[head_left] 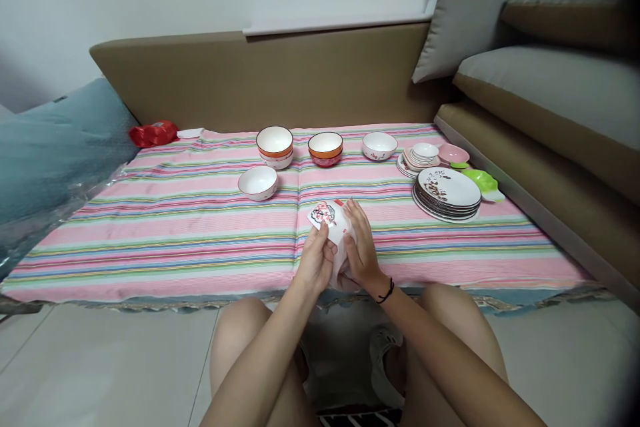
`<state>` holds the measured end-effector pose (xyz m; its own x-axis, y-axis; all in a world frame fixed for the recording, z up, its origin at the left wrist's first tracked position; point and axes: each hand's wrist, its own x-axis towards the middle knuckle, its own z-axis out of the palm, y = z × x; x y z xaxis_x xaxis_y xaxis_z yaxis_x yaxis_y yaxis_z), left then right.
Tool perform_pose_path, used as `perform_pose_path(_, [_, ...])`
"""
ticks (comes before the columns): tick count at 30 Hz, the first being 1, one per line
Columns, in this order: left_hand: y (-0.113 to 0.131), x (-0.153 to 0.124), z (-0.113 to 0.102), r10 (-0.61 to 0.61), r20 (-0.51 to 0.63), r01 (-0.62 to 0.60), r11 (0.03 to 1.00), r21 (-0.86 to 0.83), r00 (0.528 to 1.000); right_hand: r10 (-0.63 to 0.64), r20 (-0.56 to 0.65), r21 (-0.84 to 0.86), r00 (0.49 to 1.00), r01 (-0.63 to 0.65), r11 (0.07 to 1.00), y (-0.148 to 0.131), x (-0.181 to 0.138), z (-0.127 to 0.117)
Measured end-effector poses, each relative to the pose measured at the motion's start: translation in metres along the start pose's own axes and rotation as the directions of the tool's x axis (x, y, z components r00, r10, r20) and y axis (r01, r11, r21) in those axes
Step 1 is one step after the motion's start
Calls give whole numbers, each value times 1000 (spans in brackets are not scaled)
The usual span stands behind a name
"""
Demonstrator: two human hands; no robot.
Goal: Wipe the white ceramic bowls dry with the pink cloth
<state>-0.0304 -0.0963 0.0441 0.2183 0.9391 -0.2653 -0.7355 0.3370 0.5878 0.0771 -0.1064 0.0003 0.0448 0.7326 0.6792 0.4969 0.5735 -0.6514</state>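
My left hand (317,259) grips a white dish (326,214) printed with red and black blossoms, thumb on top of its face. My right hand (360,243) rests against the dish's right side, fingers curved over it. Between the palms hangs something pale and soft-looking (341,267), perhaps a cloth; the hands hide much of it. Beyond them on the striped cloth stand a single white bowl (258,183), an orange-banded bowl (275,143) stacked on another, a second orange-rimmed stack (325,148) and a white floral bowl (379,146).
To the right are a stack of brown-patterned plates (447,193), small white dishes (424,152), a pink bowl (454,154) and a green leaf-shaped dish (481,181). Red wrapping (154,133) lies far left. Cushions (550,87) pile up at right; the sofa back (270,83) stands behind.
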Motion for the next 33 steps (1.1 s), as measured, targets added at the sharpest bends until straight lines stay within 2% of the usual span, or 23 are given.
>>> perform_pose_path(4, [-1, 0, -3, -6, 30, 2, 989, 150, 1000, -68, 52, -76, 996, 72, 995, -3, 1, -3])
perform_pose_path(8, [-2, 0, -6, 39, 106, -72, 940, 332, 994, -79, 93, -128, 993, 90, 988, -6, 2, -8])
perform_pose_path(10, [-2, 0, -10, 58, 119, -107, 883, 458, 991, -82, 121, -126, 989, 97, 987, -7, 4, -11])
perform_pose_path(13, [-1, 2, -15, 77, 172, -172, 744, 646, 982, -71, 174, -89, 982, 87, 992, -7, 6, -14])
perform_pose_path(16, [0, 1, -18, 28, 265, -226, 614, 756, 964, -51, 203, -38, 978, 60, 997, -4, 8, -15])
perform_pose_path(20, [2, -1, -17, -41, 336, -268, 515, 814, 941, 8, 206, 12, 979, -11, 1000, -2, 9, -15])
perform_pose_path(25, [7, -5, -12, -63, 341, -283, 429, 858, 938, 51, 190, 106, 980, -72, 992, -2, 11, -14])
perform_pose_path(33, [9, -7, -17, -67, 380, -347, 284, 894, 922, 248, 193, 295, 949, -298, 908, 9, 13, -11])
